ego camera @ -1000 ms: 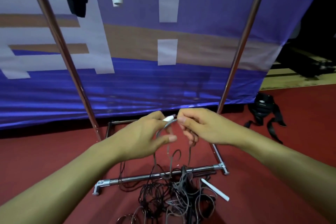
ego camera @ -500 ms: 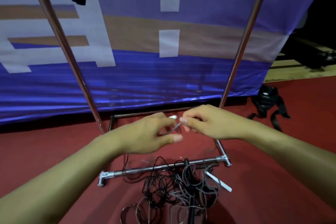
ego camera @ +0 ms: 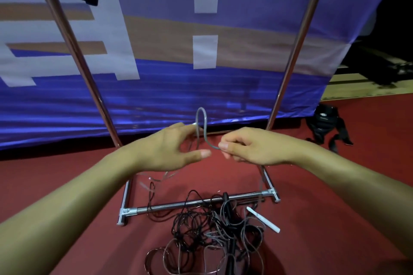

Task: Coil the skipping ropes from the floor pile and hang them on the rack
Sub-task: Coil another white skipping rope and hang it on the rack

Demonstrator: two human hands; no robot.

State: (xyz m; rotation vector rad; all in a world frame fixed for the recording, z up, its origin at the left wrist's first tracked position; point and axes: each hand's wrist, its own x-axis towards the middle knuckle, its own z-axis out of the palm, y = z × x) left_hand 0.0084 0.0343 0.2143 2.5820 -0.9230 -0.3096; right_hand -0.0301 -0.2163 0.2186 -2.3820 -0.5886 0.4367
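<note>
Grey rope (ego camera: 201,127) looped between left hand (ego camera: 172,148) and right hand (ego camera: 248,147), both pinching it, rope pile (ego camera: 212,234) on floor below, rack posts (ego camera: 297,44) flanking

- Blue banner (ego camera: 169,96) with white and tan blocks — stretched behind, upright.
- Black strapped bag (ego camera: 327,124) on the red floor (ego camera: 335,196), far right.

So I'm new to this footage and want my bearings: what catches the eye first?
Mid-frame, the left hand and right hand pinch a grey rope that arches up in a loop between them. Below lies a tangled rope pile on the red floor, draped over the rack's base bar.
</note>
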